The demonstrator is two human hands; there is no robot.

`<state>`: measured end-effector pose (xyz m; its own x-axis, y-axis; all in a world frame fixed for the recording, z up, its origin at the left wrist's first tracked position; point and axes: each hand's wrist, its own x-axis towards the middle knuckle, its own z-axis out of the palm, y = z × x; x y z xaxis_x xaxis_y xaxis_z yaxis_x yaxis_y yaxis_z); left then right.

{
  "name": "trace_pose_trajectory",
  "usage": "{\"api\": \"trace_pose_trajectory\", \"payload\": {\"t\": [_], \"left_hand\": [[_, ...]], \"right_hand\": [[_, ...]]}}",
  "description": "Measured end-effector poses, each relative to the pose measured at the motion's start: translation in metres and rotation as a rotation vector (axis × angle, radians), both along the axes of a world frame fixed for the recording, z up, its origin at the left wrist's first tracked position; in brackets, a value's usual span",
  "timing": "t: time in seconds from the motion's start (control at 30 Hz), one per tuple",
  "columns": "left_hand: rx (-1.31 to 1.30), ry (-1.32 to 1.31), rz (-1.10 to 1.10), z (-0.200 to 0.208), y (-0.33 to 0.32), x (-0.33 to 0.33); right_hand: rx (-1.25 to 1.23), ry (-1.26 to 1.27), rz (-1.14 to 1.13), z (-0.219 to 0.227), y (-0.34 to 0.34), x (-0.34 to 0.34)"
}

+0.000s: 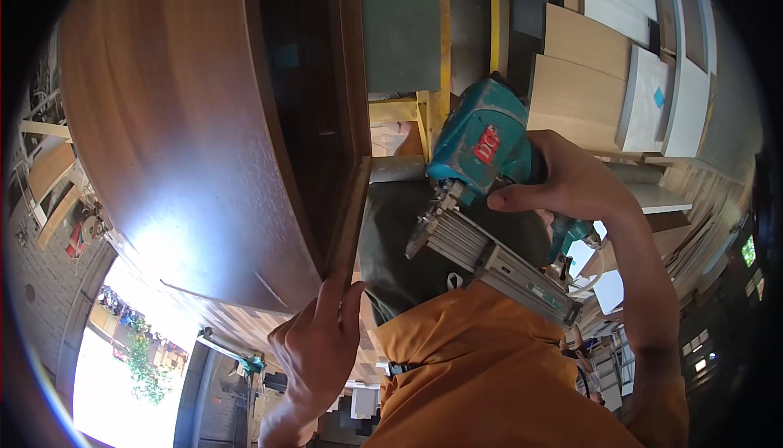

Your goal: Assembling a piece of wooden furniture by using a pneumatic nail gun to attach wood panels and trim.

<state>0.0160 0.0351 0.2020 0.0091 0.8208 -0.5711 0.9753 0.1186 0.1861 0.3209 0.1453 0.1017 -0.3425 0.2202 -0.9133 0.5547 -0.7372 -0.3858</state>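
Observation:
My right hand (pixel 575 175) is wrapped round the handle of a teal pneumatic nail gun (pixel 477 134). The gun's metal nose points to the lower left, and its long silver magazine (pixel 510 269) slants down to the right across my body. At the near corner of a brown wooden cabinet (pixel 171 122), my left hand (pixel 318 346) grips the edge with its thumb and fingers. The cabinet stands to my left, its dark inside facing right. Between the gun's nose and the cabinet edge there is a gap.
Behind the gun stands a yellow frame (pixel 432 105) beside a grey-green panel (pixel 400 24). Pale wooden boards (pixel 579 97) and white panels (pixel 648 97) are stacked at the far right. A bright doorway (pixel 122 366) lies at the lower left. A thin hose (pixel 591 281) shows by the gun.

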Motion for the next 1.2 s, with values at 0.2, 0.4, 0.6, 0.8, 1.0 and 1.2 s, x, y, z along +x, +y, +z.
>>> {"api": "trace_pose_trajectory", "payload": {"t": [0.2, 0.4, 0.6, 0.8, 1.0, 1.2], "left_hand": [[0.101, -0.139, 0.038, -0.003, -0.015, -0.004], [-0.334, -0.736, 0.475, -0.017, -0.042, 0.031], [-0.505, -1.211, 1.245, -0.05, -0.059, 0.065], [-0.443, -1.208, 1.312, -0.048, -0.057, 0.071], [-0.402, -1.179, 1.288, -0.046, -0.057, 0.079], [-0.375, -1.179, 1.255, -0.05, -0.058, 0.081]], "right_hand": [[0.256, 0.074, 0.069, -0.016, 0.004, -0.027], [0.273, 0.021, 0.377, -0.001, 0.034, -0.071], [0.376, -0.001, 0.484, -0.001, 0.034, -0.086], [0.462, 0.043, 0.452, 0.008, 0.038, -0.096], [0.396, 0.009, 0.555, 0.017, 0.048, -0.099], [0.47, 0.021, 0.559, 0.017, 0.046, -0.101]]}}
